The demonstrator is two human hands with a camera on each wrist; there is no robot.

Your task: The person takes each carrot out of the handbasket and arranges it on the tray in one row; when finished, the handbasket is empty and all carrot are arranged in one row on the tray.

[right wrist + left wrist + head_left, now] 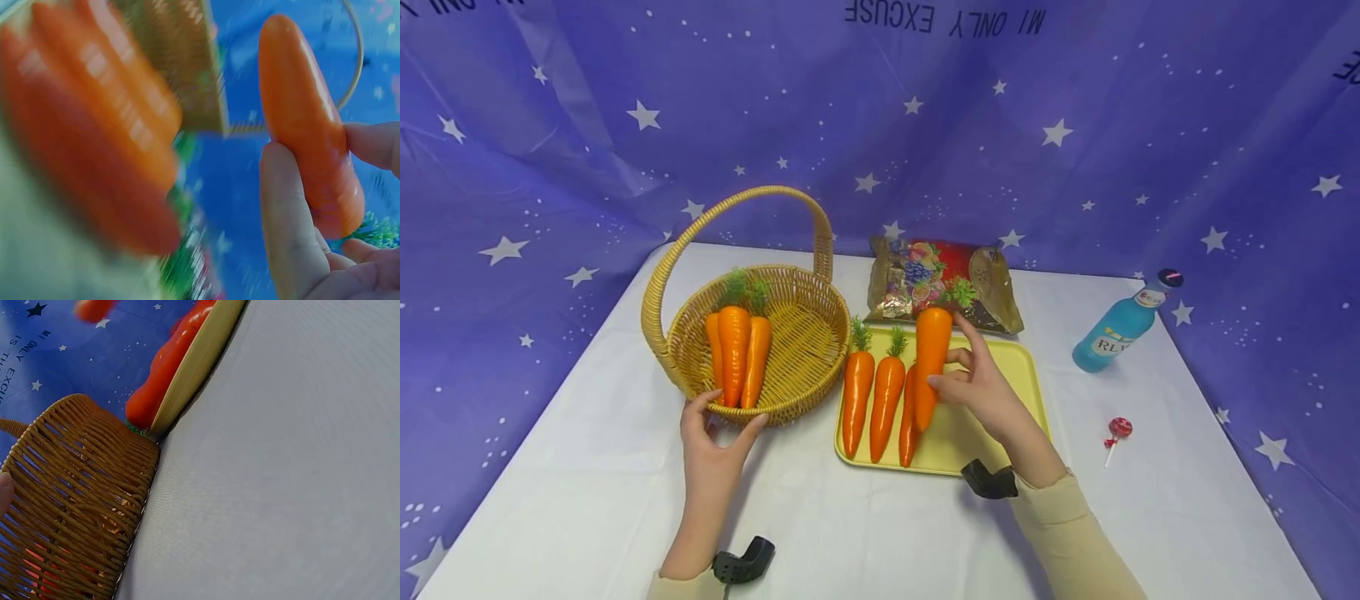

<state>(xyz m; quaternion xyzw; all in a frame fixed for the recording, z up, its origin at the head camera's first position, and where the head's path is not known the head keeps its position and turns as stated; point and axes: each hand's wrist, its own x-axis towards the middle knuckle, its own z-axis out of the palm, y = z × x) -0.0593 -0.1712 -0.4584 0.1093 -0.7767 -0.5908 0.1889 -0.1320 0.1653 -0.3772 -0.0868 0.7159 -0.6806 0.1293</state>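
My right hand pinches an orange toy carrot by its sides, raised above a yellow tray. In the right wrist view, thumb and fingers press the carrot from both sides, its green top toward the palm. Three more carrots lie side by side on the tray, the right one partly hidden by the raised one. At the near rim of a wicker basket, my left hand holds the edge. Inside the basket's left part lie three carrots with green tops.
Behind the tray lies a shiny snack bag printed with fruit. To the right stand a blue bottle and a red lollipop lying flat. The basket's tall handle arches over it. A purple starry cloth hangs behind the white table.
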